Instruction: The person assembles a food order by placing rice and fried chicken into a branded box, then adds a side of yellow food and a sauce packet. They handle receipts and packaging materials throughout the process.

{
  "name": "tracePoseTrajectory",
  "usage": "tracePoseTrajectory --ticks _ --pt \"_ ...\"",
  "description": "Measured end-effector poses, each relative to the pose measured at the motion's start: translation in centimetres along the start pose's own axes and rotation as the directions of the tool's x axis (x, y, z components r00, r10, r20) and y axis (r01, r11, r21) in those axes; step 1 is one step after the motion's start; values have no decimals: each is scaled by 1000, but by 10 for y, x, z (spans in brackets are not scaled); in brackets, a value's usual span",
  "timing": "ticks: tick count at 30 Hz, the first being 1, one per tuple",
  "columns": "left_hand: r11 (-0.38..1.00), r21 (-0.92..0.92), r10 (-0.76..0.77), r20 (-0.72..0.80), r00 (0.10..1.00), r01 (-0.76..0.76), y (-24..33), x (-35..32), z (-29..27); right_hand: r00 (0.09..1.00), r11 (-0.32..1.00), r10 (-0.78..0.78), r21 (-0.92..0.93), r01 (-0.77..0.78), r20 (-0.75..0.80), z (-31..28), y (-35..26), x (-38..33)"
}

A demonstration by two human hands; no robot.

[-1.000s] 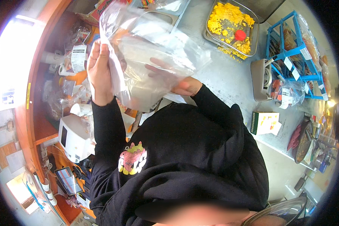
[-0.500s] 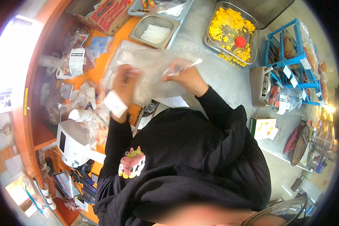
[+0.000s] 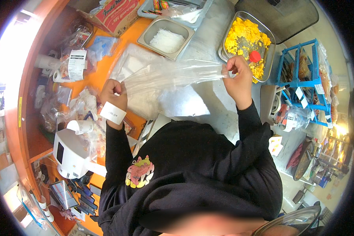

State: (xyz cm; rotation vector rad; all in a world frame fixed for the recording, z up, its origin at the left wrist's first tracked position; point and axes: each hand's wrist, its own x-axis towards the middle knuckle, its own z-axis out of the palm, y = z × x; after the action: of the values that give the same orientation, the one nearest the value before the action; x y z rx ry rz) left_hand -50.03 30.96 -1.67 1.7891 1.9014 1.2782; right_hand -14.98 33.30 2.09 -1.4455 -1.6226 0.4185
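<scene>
A clear plastic bag [image 3: 177,78] is stretched sideways between my two hands, above the worktop. My left hand [image 3: 115,92] pinches its left end, and my right hand [image 3: 239,80] grips the gathered right end near the mesh tray. Around my left wrist sits a white label [image 3: 113,113]. Beneath the bag's left part lies a stack of clear plastic sheets or bags [image 3: 131,63]. Just beyond is a metal pan [image 3: 143,38] holding white strands that look like noodles.
A metal mesh tray [image 3: 272,59] at the far right holds yellow pieces and a red round item [image 3: 255,56]. Blue racks [image 3: 318,74] of packets stand to its right. At left are a white printer [image 3: 70,151], paper rolls and bagged goods; a red carton [image 3: 120,17] stands behind.
My hands have moved apart, the right one outward to the right and the left one slightly left and nearer. The plastic bag, bunched before, is now pulled taut between them.
</scene>
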Motion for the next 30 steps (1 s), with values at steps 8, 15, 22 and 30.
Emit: tracePoseTrajectory --ticks 8,15,22,30 --pt "916 220 253 333 908 -336 5 -23 33 559 907 -344 422 -11 755 32 5 42" --pt "925 -241 -209 319 925 292 -23 -19 6 834 913 -329 -75 400 444 131 59 194" --pt "811 -183 -472 356 806 556 -8 -22 -11 941 772 60 -613 169 334 178 122 235" --pt "753 -355 -436 361 824 554 -22 -18 -10 951 995 -25 100 -6 310 169 147 269"
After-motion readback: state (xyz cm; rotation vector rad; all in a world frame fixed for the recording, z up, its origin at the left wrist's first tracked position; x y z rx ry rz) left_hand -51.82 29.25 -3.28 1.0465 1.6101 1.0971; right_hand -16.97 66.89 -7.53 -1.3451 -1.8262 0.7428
